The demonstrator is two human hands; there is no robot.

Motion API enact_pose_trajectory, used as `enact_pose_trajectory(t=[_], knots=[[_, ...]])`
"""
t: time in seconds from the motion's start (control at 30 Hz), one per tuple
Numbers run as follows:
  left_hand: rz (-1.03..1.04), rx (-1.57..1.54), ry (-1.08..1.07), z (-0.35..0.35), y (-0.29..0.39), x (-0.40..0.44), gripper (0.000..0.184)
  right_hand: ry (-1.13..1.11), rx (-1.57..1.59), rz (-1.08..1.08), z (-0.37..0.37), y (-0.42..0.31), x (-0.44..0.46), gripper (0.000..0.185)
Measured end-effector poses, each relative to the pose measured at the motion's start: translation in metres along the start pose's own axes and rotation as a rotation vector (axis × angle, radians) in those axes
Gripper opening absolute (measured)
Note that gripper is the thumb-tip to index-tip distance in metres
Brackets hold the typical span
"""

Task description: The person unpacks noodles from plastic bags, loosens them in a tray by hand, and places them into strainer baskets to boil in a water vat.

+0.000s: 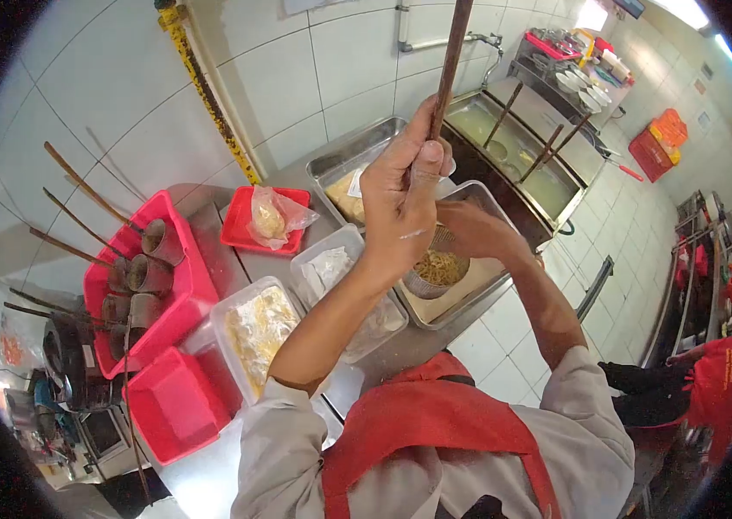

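Note:
My left hand is closed around a long wooden handle that rises to the top of the view. Behind it, my right hand reaches over a round strainer basket holding noodles. Its fingers are mostly hidden. The strainer sits over a metal tray with a pale bottom. Beside the tray are a plastic tub with white powder and another tub of floury noodles. A metal pan with yellowish food is behind my left hand.
At left, a pink bin holds several long-handled strainers. Nearby are a pink tray and a red tray with a bagged lump. A boiler with several handles stands ahead right. A person in red is at right.

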State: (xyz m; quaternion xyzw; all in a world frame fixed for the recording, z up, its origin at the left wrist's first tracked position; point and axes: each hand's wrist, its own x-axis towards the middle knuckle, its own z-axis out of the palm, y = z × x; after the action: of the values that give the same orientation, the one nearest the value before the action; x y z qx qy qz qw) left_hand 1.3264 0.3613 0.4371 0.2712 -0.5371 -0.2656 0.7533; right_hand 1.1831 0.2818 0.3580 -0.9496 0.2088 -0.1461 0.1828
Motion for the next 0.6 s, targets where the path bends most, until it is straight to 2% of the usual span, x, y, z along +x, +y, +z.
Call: enact_pose_trajectory(t=[0.13,0.2,0.27,0.3,0.33,0.4,0.47,0.5,0.57,0.6], knots=[[0.058,0.049,0.032,-0.018,0.003,0.0,0.044,-0.098,-0.206,-0.044,0.018,0.012,0.007,0.029],[-0.016,0.171,0.139,-0.041,0.019,0.0,0.042,0.066,0.407,0.309,0.001,0.003,0.005,0.029],[0.028,0.165,0.213,-0.064,0.037,0.003,0.043,0.141,0.497,0.375,0.016,0.028,-0.004,0.026],[0.023,0.156,0.268,-0.072,0.05,0.005,0.043,0.055,0.318,0.34,0.045,0.055,-0.009,0.024],[0.12,0.136,0.267,-0.083,0.06,0.005,0.044,-0.032,0.139,0.301,0.069,0.07,-0.015,0.023],[0.184,0.084,0.395,-0.099,0.082,0.003,0.046,-0.078,0.08,0.317,0.119,0.061,-0.041,0.024],[0.224,0.133,0.344,-0.135,0.102,-0.011,0.049,-0.182,-0.467,-0.058,0.178,0.08,-0.062,0.03],[0.265,0.182,0.281,-0.148,0.111,-0.017,0.054,-0.19,-0.459,-0.075,0.181,0.074,-0.07,0.03],[0.314,0.255,0.342,-0.157,0.128,-0.021,0.053,-0.429,-0.498,0.14,0.174,0.051,-0.083,0.033],[0.375,0.313,0.388,-0.161,0.136,-0.022,0.052,-0.411,-0.517,0.159,0.16,0.033,-0.082,0.029]])
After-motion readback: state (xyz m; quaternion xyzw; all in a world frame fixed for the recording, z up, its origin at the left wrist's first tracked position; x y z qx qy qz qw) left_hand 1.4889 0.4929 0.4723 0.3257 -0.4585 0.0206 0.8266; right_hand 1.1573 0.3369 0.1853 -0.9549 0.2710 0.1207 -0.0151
